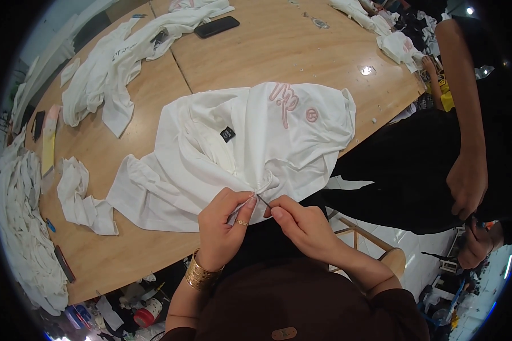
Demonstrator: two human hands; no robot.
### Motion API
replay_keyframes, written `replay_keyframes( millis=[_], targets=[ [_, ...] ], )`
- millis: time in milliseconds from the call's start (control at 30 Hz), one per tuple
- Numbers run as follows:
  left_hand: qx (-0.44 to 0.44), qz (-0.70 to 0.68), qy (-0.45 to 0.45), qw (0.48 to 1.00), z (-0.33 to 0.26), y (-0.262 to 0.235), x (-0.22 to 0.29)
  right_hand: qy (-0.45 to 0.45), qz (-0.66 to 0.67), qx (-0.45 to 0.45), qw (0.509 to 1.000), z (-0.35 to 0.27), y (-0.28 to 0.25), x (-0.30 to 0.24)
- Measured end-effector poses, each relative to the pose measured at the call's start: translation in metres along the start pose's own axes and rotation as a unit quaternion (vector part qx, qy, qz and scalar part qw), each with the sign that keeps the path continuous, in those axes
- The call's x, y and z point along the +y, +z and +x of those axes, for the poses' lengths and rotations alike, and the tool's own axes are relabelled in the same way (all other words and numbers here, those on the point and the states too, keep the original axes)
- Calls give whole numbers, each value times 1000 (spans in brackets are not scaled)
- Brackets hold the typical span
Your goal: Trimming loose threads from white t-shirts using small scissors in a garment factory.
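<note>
A white garment (301,136) with pink raised lettering lies spread on the table in front of me, its neck opening turned up and a small black label (227,134) showing inside. At the garment's near edge my left hand (224,227) is closed, pinching a gathered bit of the white cloth between thumb and fingers. Just to its right, my right hand (304,227) is closed on a thin dark pointed tool (262,200), whose tip meets the cloth at my left fingertips. The tool's exact kind is too small to tell.
A wooden table (153,250) carries another white garment (105,79), a black phone (217,26) and a white cloth piece (82,190). Piled white cloth (23,227) lines the left edge. At right stands a person in black (466,170), close to the table; a wooden stool (392,258) is below.
</note>
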State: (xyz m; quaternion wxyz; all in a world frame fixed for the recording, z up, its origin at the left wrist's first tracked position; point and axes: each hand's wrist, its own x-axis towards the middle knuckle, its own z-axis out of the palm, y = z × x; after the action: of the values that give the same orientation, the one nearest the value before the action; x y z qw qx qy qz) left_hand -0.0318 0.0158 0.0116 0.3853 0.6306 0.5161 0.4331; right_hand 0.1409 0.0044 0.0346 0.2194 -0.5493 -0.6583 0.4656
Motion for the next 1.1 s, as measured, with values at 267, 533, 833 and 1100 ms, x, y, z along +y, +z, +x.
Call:
replay_keyframes(
  millis=[267, 533, 833, 1100],
  targets=[
    [1, -29, -15, 999, 0, -2, 0, 25, 18, 5, 999, 3, 2, 2],
    [-5, -104, -40, 994, -2, 0, -4, 29, 55, 36, 997, 3, 5, 3],
    [7, -72, -24, 997, -2, -3, -5, 33, 72, 32, 996, -1, -2, -1],
    [0, -10, 0, 1000, -1, -4, 4, 39, 23, 0, 999, 0, -6, -5]
  ],
)
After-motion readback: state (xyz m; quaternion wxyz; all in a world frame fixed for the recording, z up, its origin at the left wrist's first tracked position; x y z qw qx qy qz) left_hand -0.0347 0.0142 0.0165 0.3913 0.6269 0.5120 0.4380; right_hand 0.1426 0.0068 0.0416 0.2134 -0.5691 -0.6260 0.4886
